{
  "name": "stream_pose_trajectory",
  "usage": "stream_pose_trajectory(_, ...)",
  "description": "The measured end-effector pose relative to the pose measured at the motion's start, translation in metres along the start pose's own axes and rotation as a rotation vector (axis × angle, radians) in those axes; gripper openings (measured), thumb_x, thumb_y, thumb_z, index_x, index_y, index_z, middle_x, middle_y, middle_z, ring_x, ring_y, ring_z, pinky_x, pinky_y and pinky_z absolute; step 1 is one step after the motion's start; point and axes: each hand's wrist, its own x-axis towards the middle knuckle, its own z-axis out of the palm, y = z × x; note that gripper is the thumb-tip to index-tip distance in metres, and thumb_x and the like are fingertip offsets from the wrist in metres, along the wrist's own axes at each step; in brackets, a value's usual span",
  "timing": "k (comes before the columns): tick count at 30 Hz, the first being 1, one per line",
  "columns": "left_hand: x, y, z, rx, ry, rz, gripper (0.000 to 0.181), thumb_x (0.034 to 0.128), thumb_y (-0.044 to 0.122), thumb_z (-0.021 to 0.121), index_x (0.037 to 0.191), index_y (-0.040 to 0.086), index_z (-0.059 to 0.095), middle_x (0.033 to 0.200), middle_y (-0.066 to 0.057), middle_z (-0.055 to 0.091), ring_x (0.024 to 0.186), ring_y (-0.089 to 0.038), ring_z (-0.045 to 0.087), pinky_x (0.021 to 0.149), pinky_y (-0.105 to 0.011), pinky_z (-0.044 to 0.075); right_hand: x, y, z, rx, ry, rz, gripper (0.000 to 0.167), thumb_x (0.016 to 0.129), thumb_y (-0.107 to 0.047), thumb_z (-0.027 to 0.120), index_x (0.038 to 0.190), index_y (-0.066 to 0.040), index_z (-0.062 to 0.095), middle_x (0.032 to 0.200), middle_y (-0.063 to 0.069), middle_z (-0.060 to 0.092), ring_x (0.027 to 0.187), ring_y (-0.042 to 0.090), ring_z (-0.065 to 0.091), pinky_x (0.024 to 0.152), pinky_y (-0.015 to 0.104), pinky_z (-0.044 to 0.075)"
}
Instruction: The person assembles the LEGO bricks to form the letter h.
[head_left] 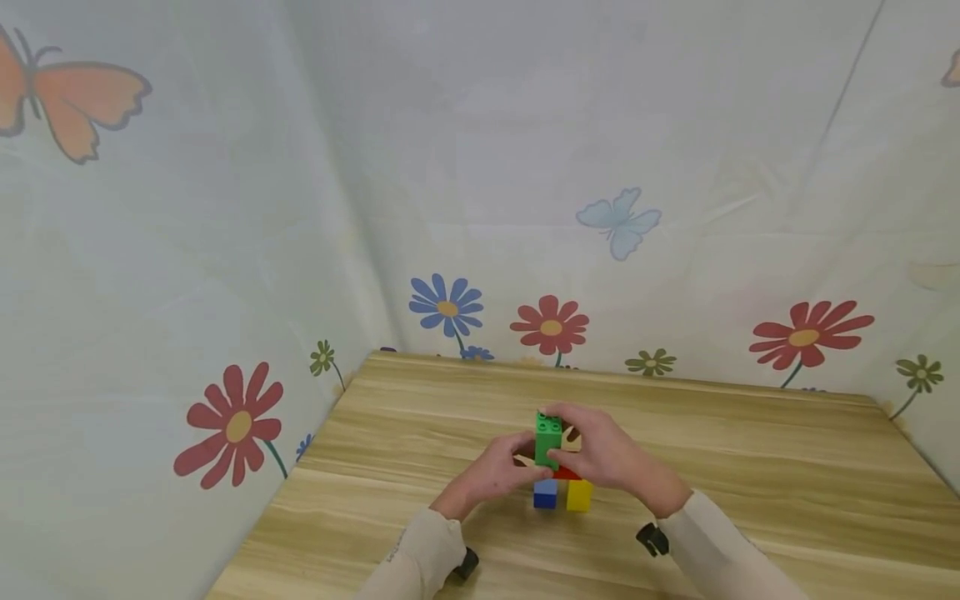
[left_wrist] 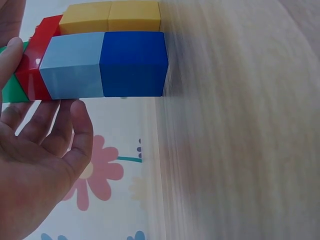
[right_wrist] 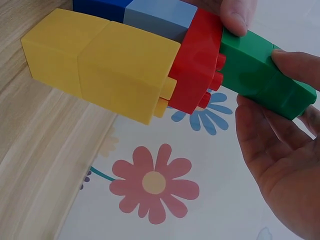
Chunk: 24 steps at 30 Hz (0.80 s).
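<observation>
A tower of toy building bricks stands on the table. Its two legs are a dark blue brick (left_wrist: 134, 64) under a light blue brick (left_wrist: 72, 65), and two stacked yellow bricks (right_wrist: 120, 70). A red brick (right_wrist: 195, 60) bridges both legs, some studs bare. Above the blue leg, two green bricks (head_left: 548, 446) rise from the red one. My right hand (head_left: 607, 450) grips the green bricks between thumb and fingers. My left hand (head_left: 495, 471) holds the tower where green meets red, its thumb on the near side. Its fingertips are partly hidden behind the bricks.
The wooden table (head_left: 420, 400) extends around the tower. Behind and to the left hangs a pale cloth (head_left: 480, 167) printed with flowers and butterflies. Dark straps (head_left: 652, 540) show at both wrists, by the light sleeves (head_left: 720, 542).
</observation>
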Motion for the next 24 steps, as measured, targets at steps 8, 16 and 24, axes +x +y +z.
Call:
stream_pose_trajectory(8,0.0012,-0.0028,-0.0001,0.015,-0.004,0.027,0.030,0.0879,0.030,0.068,0.115,0.020,0.062,0.102,0.010,0.064,0.095,-0.010,0.059,0.080,-0.025,0.049,0.0013,0.0016,-0.0008,0.006,0.010,-0.064,0.050,0.079,-0.009,0.077,0.123,-0.004,0.055,0.103,-0.001,0.062,0.081,0.012,0.059,0.071,0.028,0.053)
stream_pose_trajectory(16,-0.0002,-0.0010,0.0013,0.019,-0.013,0.026,0.031,0.0885,0.030,0.068,0.117,0.021,0.062,0.104,0.011,0.063,0.095,-0.008,0.058,0.080,-0.025,0.049,-0.0011,0.0011,-0.0002,0.031,-0.002,-0.034,0.051,0.079,-0.009,0.077,0.125,-0.006,0.053,0.104,-0.003,0.061,0.083,0.012,0.058,0.073,0.027,0.053)
stream_pose_trajectory(24,0.0012,-0.0010,0.0000,0.033,-0.021,0.024,0.031,0.0890,0.029,0.067,0.118,0.021,0.061,0.105,0.010,0.063,0.096,-0.012,0.058,0.079,-0.024,0.049,-0.0012,0.0021,-0.0014,0.038,-0.007,-0.017,0.054,0.080,-0.010,0.076,0.129,-0.007,0.052,0.109,-0.003,0.060,0.086,0.011,0.057,0.076,0.028,0.052)
